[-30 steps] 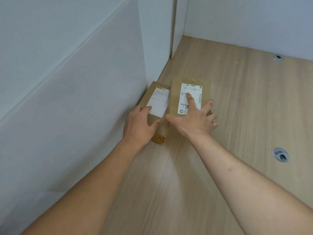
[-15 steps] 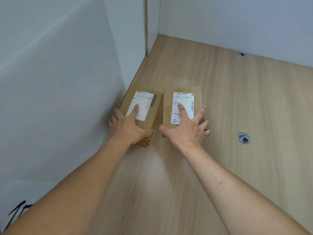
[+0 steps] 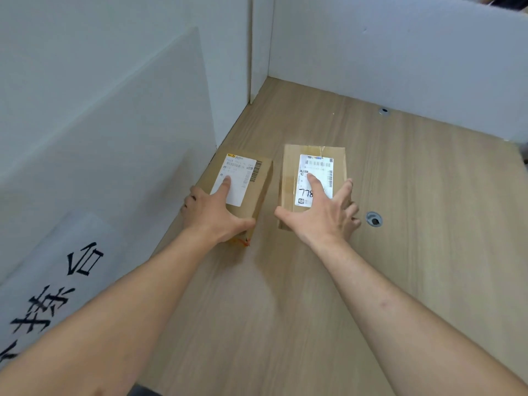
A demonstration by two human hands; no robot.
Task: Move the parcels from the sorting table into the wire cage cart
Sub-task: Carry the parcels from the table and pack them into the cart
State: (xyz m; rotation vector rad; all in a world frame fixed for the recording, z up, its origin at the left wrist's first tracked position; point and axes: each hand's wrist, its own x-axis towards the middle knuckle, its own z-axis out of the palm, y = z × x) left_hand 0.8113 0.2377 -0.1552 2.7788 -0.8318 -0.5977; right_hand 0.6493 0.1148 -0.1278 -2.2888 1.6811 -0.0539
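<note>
The scene is evenly and softly lit. Faint shadows are cast on the table (image 3: 428, 252). Wide-angle bending is seen at the edges.

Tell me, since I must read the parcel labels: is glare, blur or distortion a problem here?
Head view: sharp, evenly lit; wide-angle bends the wall edges; fine print too small; right hand covers part of the right parcel label's handwritten "778".
</note>
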